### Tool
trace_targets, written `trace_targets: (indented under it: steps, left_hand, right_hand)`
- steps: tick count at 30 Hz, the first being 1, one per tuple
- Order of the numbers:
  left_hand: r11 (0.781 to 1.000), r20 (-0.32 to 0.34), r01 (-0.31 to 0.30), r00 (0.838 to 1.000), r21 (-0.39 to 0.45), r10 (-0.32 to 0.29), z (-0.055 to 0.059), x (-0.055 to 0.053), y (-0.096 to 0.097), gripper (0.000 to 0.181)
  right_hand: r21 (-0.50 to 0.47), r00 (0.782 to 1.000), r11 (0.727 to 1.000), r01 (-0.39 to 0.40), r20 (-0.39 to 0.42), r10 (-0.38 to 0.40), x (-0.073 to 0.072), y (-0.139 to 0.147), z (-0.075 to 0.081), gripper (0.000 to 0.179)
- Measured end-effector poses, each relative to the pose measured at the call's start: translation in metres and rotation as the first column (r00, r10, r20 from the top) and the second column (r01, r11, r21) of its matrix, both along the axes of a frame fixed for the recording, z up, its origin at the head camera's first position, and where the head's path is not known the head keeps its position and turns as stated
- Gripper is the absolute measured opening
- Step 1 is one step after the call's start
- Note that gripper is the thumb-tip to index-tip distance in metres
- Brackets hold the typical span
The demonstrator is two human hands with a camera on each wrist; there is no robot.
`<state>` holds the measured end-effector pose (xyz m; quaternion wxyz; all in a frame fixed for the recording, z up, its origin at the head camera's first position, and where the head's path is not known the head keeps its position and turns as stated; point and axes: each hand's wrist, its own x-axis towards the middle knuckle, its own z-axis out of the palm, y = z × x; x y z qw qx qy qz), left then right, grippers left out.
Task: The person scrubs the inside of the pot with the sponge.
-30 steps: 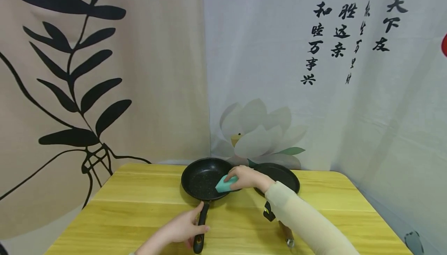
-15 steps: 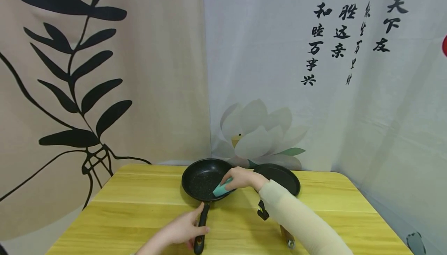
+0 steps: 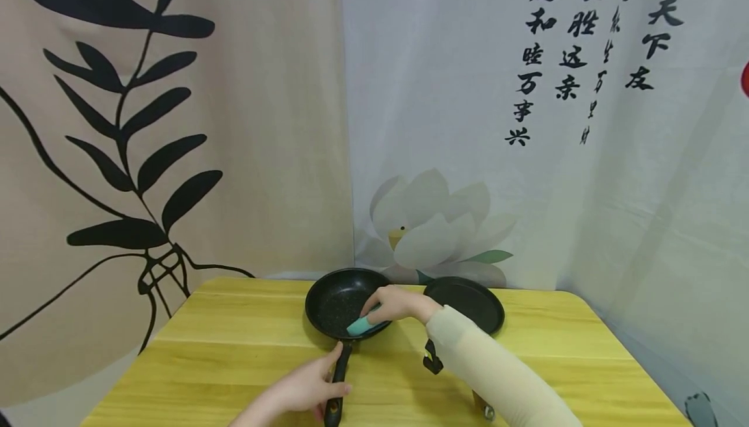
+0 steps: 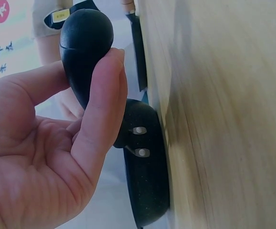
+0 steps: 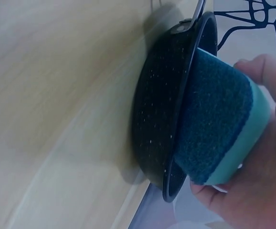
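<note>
A deep black frying pan (image 3: 336, 300) with a speckled surface stands on the wooden table. Its black handle (image 3: 341, 365) points toward me, and my left hand (image 3: 307, 381) grips it. In the left wrist view the fingers curl round the handle (image 4: 86, 33), with the rivets at the pan's side beyond. My right hand (image 3: 394, 305) pinches a teal sponge (image 3: 361, 326) inside the pan's near right edge. The right wrist view shows the sponge's dark scouring face (image 5: 214, 117) tilted down over the rim, thumb and fingers on its lighter foam.
A flat black pan (image 3: 468, 300) lies to the right, its handle (image 3: 484, 407) partly hidden by my right sleeve (image 3: 497, 368). A black strap-like piece (image 3: 432, 357) hangs at the right wrist. A printed curtain (image 3: 281, 121) stands behind the wooden table (image 3: 234, 329).
My right hand and the sponge have moved left and toward me along the pan's inside, nearing the handle end. The left hand keeps its grip on the handle.
</note>
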<state>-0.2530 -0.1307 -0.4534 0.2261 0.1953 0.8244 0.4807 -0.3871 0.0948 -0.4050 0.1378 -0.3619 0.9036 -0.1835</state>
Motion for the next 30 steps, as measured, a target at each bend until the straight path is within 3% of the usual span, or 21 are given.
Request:
trace_targets:
  steps: [4, 8, 12, 16, 23, 27, 30]
  left_hand:
    - [0.997, -0.008, 0.05, 0.999, -0.051, -0.051, -0.018, -0.016, -0.008, 0.096]
    - [0.998, -0.003, 0.056, 0.998, -0.031, -0.056, -0.005, -0.009, -0.008, 0.094]
    - [0.999, -0.003, 0.015, 1.0, 0.029, -0.015, 0.011, 0.005, -0.003, 0.088]
    - [1.0, -0.016, -0.002, 1.0, 0.016, 0.002, 0.015, 0.011, -0.002, 0.084]
    - [1.0, -0.006, 0.017, 1.0, 0.022, -0.017, 0.012, 0.009, -0.002, 0.087]
    - [0.996, -0.014, 0.086, 0.996, 0.002, -0.086, -0.01, -0.008, -0.008, 0.093]
    - [0.994, -0.03, 0.11, 0.993, 0.006, -0.11, -0.042, -0.029, -0.015, 0.096]
  right_hand:
    - [-0.012, 1.0, 1.0, -0.013, -0.003, 0.013, 0.001, -0.006, 0.0, 0.035]
    - [-0.017, 1.0, 1.0, -0.026, -0.002, 0.026, 0.002, -0.012, 0.002, 0.033]
    - [-0.008, 0.999, 0.999, -0.033, 0.004, 0.033, 0.003, -0.018, 0.003, 0.036]
    - [0.021, 1.0, 0.999, -0.029, 0.0, 0.029, 0.003, -0.023, 0.003, 0.037]
    - [0.051, 1.0, 0.999, -0.006, -0.004, 0.006, 0.003, -0.03, 0.002, 0.03]
    - [0.042, 1.0, 0.999, 0.002, 0.011, -0.002, 0.003, -0.034, 0.001, 0.029]
    - [0.031, 1.0, 0.999, 0.009, 0.026, -0.01, 0.003, -0.037, 0.0, 0.031]
